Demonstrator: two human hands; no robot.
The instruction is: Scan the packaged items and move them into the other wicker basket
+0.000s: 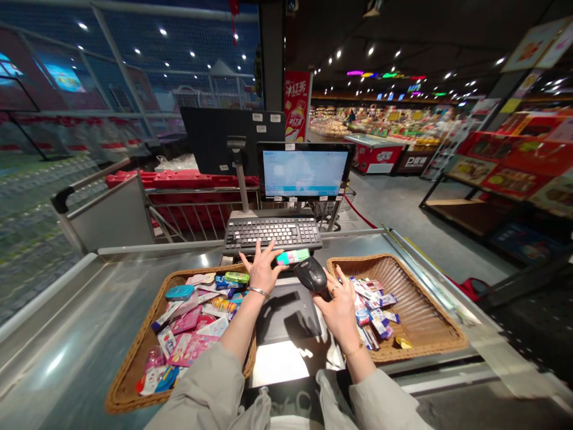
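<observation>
Our metal counter (pixel 85 334) bears a wicker basket (pixel 129 352) heaped with packets (pixel 190 319) at ten o'clock and a second basket (pixel 423 316), partly filled, at two; the keyboard (pixel 271 232) is at twelve. Our right hand (pixel 341 304) grasps the black scanner (pixel 312 276) near twelve; our left hand (pixel 263 273) holds the small turquoise-and-green pack (pixel 293 257) by one end, also near twelve, just beside the scanner.
</observation>
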